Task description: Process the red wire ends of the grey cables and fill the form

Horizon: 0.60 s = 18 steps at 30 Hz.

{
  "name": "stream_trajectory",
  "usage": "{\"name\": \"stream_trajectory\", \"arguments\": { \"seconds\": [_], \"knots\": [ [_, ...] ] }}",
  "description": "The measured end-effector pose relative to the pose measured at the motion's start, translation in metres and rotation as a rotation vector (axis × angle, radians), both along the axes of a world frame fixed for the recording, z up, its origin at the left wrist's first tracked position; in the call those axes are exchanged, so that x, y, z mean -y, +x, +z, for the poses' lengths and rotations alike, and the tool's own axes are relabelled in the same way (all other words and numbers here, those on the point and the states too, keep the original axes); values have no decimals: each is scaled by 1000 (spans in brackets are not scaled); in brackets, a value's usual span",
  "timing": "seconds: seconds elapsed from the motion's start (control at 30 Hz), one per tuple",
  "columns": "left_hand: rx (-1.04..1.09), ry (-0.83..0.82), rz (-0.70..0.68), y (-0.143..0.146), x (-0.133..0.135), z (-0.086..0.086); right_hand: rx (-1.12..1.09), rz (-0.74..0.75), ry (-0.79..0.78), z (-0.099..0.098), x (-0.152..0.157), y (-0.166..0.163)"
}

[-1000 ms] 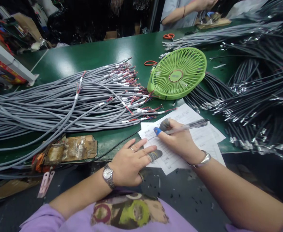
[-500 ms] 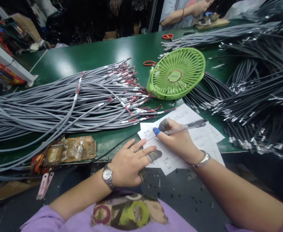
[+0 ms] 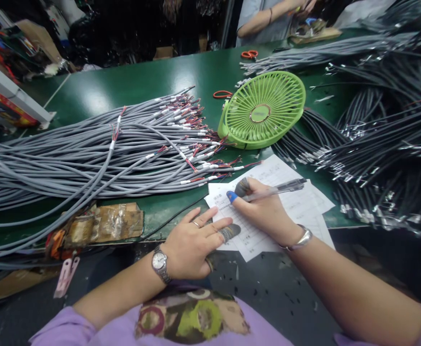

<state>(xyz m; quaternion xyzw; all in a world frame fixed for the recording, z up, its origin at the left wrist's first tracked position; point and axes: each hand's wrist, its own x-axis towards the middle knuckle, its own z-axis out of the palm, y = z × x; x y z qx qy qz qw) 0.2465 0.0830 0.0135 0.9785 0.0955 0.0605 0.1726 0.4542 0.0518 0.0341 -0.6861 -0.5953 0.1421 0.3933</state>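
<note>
Printed paper sheets (image 3: 304, 204) overlap at the front edge of the green table. My right hand (image 3: 264, 209) is closed around a clear pen (image 3: 290, 186), its writing end down at the upper sheet and hidden behind the fingers. A blue cover is on the thumb and a grey one on the index finger. My left hand (image 3: 196, 240) lies flat with fingers spread, fingertips resting on the left part of the sheets. One of its fingers also has a grey cover.
Grey cables (image 3: 88, 154) with stripped ends cover the left side. A green fan (image 3: 262, 113) stands behind the papers; black cables (image 3: 383, 139) pile up at right. Orange-handled scissors (image 3: 249, 54), a taped cardboard piece (image 3: 120, 221) and a pink clip (image 3: 66, 278) are around. Another person's arm (image 3: 264, 21) shows at the back.
My right hand and the pen have shifted very slightly left. My left hand stays in place. The other person's hands at the back have moved a little.
</note>
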Motion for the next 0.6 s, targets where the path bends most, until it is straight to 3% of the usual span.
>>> {"name": "stream_trajectory", "arguments": {
  "seconds": [0.6],
  "knots": [
    [-7, -4, -4, 0, 0, -1, 4, -1, 13, -3, 1, 1]
  ]
}}
